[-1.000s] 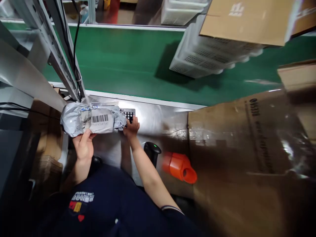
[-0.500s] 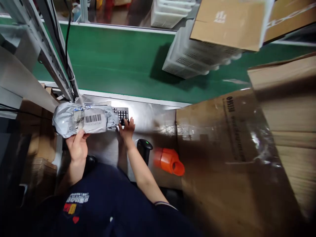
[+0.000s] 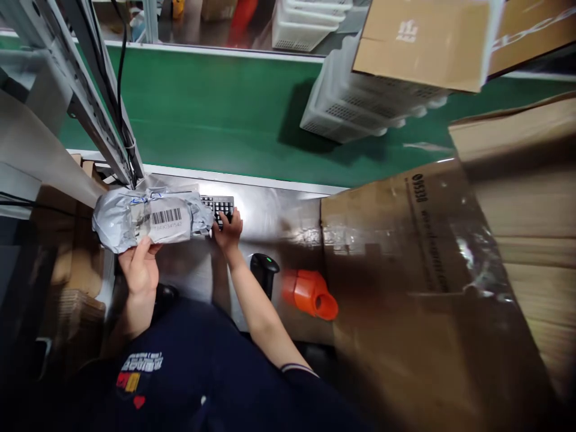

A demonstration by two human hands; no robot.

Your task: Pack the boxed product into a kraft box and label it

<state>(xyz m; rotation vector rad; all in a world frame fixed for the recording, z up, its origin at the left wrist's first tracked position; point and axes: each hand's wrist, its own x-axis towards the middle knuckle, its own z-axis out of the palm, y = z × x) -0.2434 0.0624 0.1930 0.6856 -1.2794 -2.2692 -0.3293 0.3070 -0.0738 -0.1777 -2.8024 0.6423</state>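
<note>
left hand (image 3: 137,269) gripping a grey poly mailer parcel (image 3: 150,216) from beneath, fingers curled up around its near edge, barcode label (image 3: 166,216) facing up just above the fingertips. parcel held over the left end of the steel counter (image 3: 270,210), its right end just short of the right hand's knuckles. right hand (image 3: 228,231) flat on a black keyboard (image 3: 219,204), fingers spread narrowly and pressing keys, holding nothing. handheld barcode scanner (image 3: 264,270) standing just behind the right wrist; orange scanner holder (image 3: 310,293) lying beside it. large cardboard box (image 3: 418,288) well right of the fingers. green conveyor belt (image 3: 216,114) beyond the fingertips, carrying a white plastic crate (image 3: 355,102).
</note>
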